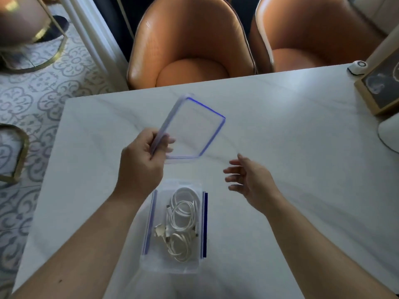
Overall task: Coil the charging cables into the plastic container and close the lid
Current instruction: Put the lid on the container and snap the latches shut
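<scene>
A clear plastic container [151,258] with blue side clips stands open on the white table, near me. Coiled white charging cables [183,214] lie inside it, plugs showing at the left. My left hand [142,160] grips one corner of the clear lid [194,130], which has a blue rim seal and is held tilted above the table, beyond the container. My right hand [250,180] hovers to the right of the container, fingers spread, holding nothing.
The white marble table [280,137] runs to a far edge with two orange chairs [190,44] behind it. A wooden-framed box [380,87] and a small white round device [357,66] sit at the far right. Patterned floor lies left.
</scene>
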